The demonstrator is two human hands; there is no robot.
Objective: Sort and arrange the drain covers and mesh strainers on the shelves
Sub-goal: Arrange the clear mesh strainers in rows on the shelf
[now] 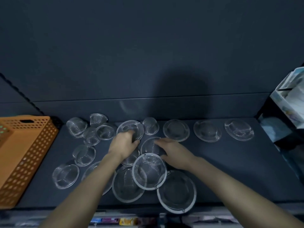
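Several round metal mesh strainers lie scattered on a dark shelf (230, 170). My left hand (124, 143) grips the near rim of a flat mesh strainer (130, 128) at the back middle. My right hand (174, 153) holds a small mesh strainer (150, 145) just right of it, fingers over its rim. Below my hands a deep strainer with a white rim (148, 171) overlaps two larger ones (127, 185) (177, 191). Three flat strainers (176, 130) (207, 131) (238, 130) lie in a row at the back right. Smaller cup-shaped strainers (76, 126) cluster at the back left.
An orange perforated basket (28, 153) stands at the shelf's left end. A dark rack with white packaged goods (286, 99) stands at the right. The shelf's back wall (148, 63) rises behind the strainers. Coloured packages (118, 221) show below the front edge.
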